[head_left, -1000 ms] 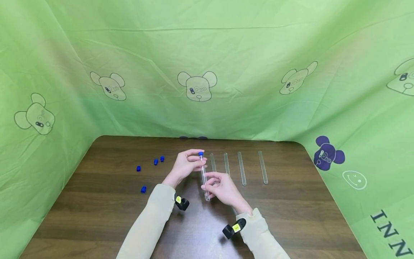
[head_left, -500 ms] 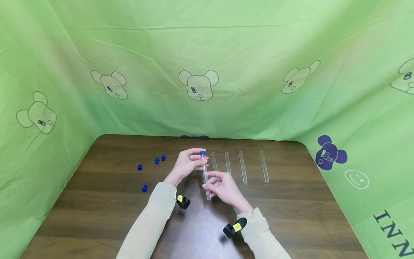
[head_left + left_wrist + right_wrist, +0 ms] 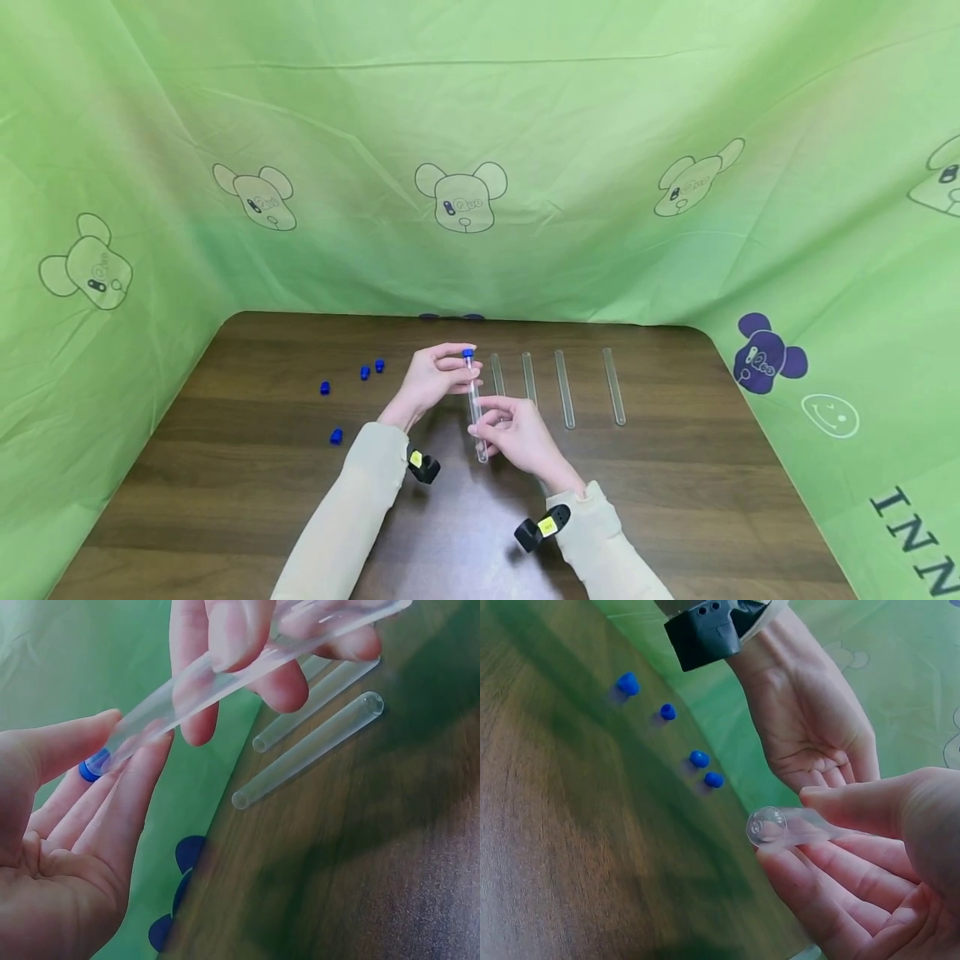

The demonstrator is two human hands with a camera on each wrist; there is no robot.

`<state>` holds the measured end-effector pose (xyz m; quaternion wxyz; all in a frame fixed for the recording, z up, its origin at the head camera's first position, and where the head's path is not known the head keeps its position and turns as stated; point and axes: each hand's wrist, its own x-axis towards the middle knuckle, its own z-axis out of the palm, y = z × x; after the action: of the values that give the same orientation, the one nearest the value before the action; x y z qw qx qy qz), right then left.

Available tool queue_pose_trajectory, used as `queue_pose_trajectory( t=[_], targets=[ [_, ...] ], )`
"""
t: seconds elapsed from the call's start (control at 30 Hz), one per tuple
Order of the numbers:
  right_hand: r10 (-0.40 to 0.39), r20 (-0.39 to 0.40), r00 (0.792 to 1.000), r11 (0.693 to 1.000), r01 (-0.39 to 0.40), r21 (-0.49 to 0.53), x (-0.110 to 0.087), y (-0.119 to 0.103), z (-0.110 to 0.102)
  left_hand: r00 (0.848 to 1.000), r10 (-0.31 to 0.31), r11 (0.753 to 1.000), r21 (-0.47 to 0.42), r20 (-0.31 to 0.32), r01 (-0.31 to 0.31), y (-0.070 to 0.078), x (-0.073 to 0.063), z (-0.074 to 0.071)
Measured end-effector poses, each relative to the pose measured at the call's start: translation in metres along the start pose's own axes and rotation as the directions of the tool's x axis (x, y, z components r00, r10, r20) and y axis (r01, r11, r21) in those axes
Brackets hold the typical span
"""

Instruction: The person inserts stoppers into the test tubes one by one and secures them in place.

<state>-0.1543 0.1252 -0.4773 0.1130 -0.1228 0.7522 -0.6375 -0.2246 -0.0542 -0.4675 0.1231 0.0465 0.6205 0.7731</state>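
Left hand (image 3: 429,382) pinches the tube (image 3: 474,397) by its blue cap (image 3: 468,353), right hand (image 3: 522,437) has its near end, all above mid-worktop (image 3: 675,483). I'd keep cap and tube lined up, pressing gently.

Four loose caps (image 3: 336,437) lie on the counter (image 3: 225,500) to the left of the capped tube (image 3: 473,394). Four other tubes (image 3: 564,390) lie side by side to its right, and a curtain (image 3: 465,108) hangs behind it.

Clear, round-ended test tube (image 3: 473,400), blue cap (image 3: 91,766) at its mouth, held tilted midair
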Motion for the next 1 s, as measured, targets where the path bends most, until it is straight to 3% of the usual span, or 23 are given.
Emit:
queue_pose_trajectory(
  t=[0.7, 1.0],
  targets=[
    [0.013, -0.011, 1.0, 1.0, -0.013, -0.004, 0.003, -0.0007, -0.0044, 1.0, 0.03, 0.999, 0.019, 0.005, -0.03, -0.0002, 0.0033, 0.0038],
    [0.031, -0.008, 0.999, 0.998, -0.032, -0.048, 0.0041, -0.0051, -0.0085, 0.998, 0.058, 0.996, 0.069, -0.034, -0.056, -0.0018, 0.0005, 0.008]
  ],
)
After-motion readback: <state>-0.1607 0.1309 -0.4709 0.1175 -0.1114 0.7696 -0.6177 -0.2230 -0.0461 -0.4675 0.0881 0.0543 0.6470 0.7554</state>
